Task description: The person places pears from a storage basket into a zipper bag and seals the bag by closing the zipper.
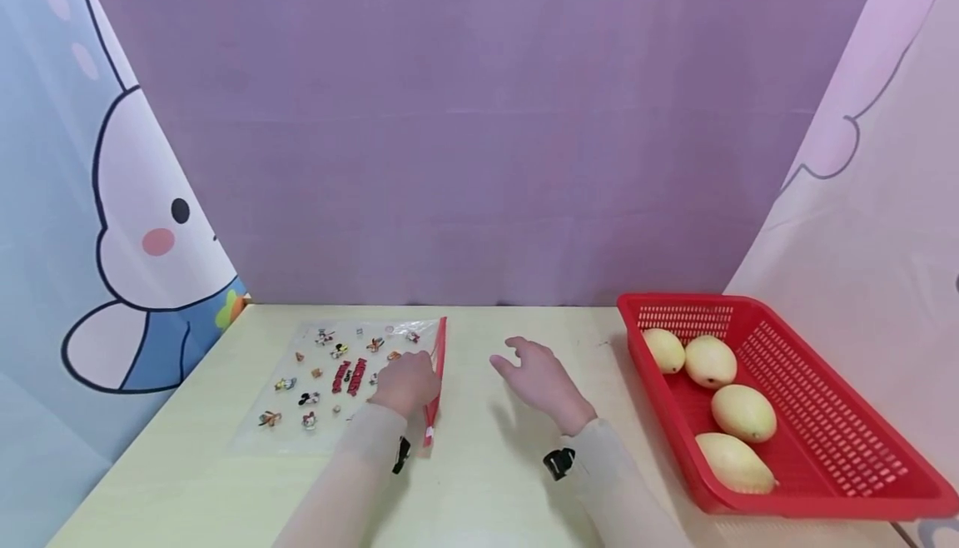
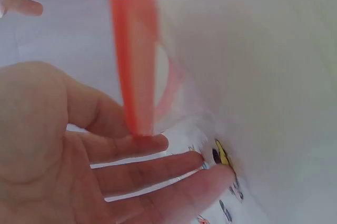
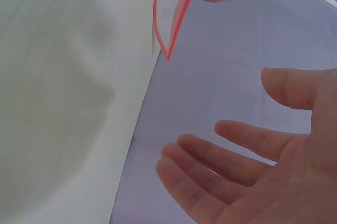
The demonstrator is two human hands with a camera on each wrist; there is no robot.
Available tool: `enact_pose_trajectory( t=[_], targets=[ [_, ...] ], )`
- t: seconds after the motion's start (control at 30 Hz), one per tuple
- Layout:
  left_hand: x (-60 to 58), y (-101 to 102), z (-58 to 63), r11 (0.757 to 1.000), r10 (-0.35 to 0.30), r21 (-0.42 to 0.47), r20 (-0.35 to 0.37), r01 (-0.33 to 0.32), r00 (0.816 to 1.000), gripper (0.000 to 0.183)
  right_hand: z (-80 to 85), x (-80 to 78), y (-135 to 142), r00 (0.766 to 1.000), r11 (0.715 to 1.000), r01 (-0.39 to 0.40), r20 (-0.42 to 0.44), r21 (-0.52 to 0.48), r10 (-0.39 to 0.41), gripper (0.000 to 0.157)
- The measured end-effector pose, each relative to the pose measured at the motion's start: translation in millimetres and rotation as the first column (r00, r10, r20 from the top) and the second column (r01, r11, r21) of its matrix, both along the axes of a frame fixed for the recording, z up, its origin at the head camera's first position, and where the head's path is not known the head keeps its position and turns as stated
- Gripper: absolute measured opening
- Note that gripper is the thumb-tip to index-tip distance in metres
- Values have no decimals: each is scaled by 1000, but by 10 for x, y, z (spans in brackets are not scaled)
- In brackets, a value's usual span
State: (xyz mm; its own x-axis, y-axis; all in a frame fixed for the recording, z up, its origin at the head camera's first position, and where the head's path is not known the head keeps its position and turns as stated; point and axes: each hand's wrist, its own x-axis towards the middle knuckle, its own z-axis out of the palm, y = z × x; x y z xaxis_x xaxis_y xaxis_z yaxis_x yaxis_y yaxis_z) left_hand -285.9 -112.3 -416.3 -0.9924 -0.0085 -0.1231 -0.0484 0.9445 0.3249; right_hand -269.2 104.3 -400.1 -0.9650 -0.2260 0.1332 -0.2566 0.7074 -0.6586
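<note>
From head we look forward and down across desk [image 1: 479, 490] to its far edge. From left wrist we look close along left hand [image 2: 79, 174]; from right wrist, close along right hand [image 3: 274, 182]. All views share both hands, bag's red edge [image 2: 138, 61].

1 clear printed bag [image 1: 326, 402], red-edged. Inscription: lettering [image 1: 358, 376] turned sideways, 2 red lines in capitals with 1 smaller dark word between; line nearer the red edge appears to read "MICKEY"; remaining words too small to read surely.
</note>
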Motion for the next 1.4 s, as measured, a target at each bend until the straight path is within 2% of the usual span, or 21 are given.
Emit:
enact_pose_trajectory(
  t=[0.13, 0.3, 0.53, 0.67, 0.83, 0.93, 1.1, 1.23, 1.4],
  targets=[
    [-15, -31, -34, 999, -23, 26, -26, 23, 999, 20, -21, -10, -17, 1000, 1000, -1, -1, 11, 1, 52],
    [-21, -44, -44, 993, -26, 112, -31, 29, 999, 21, -27, -12, -32, 1000, 1000, -9, 1, 7, 9, 47],
    [9, -40, -5, 967, -47, 245, -78, 65, 996, 20, -71, -51, -65, 1000, 999, -16, 13, -52, 17, 45],
    [21, -29, 20, 954, -59, 286, -109, 88, 992, 19, -103, -77, -87, 1000, 997, -8, 11, -80, 8, 42],
    [34, 2, 45, 940, -35, 331, -146, 82, 989, 19, -138, -92, -114, 999, 989, 3, 33, -145, 1, 41],
    [47, 22, 58, 931, -18, 357, -167, 78, 986, 19, -162, -96, -120, 995, 968, 8, 101, -251, 18, 43],
    [87, 62, 111, 913, -19, 394, -224, 108, 974, 19, -185, -98, -120, 966, 888, 57, 249, -456, 65, 45],
    [121, 96, 157, 905, -25, 403, -269, 136, 963, 21, -162, -93, -125, 955, 851, 73, 282, -520, 90, 44],
    [162, 152, 209, 893, -26, 426, -276, 146, 961, 22, -140, -80, -133, 947, 805, 99, 305, -585, 105, 49]
  ],
)
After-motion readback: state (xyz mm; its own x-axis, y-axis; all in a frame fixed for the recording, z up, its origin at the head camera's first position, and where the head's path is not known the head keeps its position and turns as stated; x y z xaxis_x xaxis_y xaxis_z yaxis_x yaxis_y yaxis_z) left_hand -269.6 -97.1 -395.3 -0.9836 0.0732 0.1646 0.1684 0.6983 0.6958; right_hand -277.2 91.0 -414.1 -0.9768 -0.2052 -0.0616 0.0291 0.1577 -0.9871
